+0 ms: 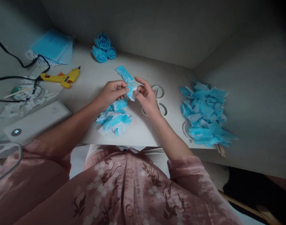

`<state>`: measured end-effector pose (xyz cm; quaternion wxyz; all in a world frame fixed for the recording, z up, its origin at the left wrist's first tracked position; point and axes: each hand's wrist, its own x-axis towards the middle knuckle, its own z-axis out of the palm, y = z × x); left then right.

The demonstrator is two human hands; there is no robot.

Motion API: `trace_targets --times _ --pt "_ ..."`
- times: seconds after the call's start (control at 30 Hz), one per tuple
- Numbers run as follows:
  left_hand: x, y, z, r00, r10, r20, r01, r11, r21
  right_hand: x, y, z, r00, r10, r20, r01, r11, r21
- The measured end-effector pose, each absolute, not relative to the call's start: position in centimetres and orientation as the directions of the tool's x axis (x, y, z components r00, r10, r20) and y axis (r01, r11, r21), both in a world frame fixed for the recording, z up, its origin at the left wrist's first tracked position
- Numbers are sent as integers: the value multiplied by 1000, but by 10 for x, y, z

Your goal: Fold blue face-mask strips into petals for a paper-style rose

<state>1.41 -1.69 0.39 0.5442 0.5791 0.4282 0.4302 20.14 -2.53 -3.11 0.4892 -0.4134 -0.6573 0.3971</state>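
Between my hands is a piece of blue-and-white mask fabric (131,90), with what looks like a thin pale stick along its upper edge. My left hand (115,92) pinches the left side, thumb over the fingers. On the right side, my right hand (146,97) grips the fabric between thumb and fingers, its index finger raised. Just beyond my fingertips lies a folded blue strip (123,73). Cut blue and white scraps (116,120) are heaped below my left hand. Partly behind my right hand are white-handled scissors (163,109), their tips over a pale ring (160,90).
At left are a yellow glue gun (68,78), blue face masks (50,47), white trimmings (28,104), black cables and a white power bank (40,122). Rolled blue flowers (102,54) stand near the back wall. A blue fabric pile (204,109) with sticks (221,150) occupies the right.
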Motion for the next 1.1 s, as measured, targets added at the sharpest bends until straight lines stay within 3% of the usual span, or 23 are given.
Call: trace_targets --times 0.13,0.37,0.67,0.87,1.0,1.1 --pt "11 -14 3 217 976 4 -44 6 999 207 -27 -23 -129 894 429 251 448 -858" --pt "10 -15 5 216 976 -11 -55 23 998 204 -32 -17 -277 809 519 384 588 -712" --pt "14 -16 7 219 976 -1 -23 7 1000 202 -30 -22 -192 833 519 319 553 -770" --pt "14 -17 5 215 976 18 -2 -18 1000 199 -21 -36 -184 932 311 107 334 -936" --pt "14 -19 7 243 969 32 26 -39 999 201 -16 -41 -236 939 248 9 257 -966" --pt "14 -20 7 262 964 34 41 -46 998 203 -16 -42 -240 943 232 34 247 -968"
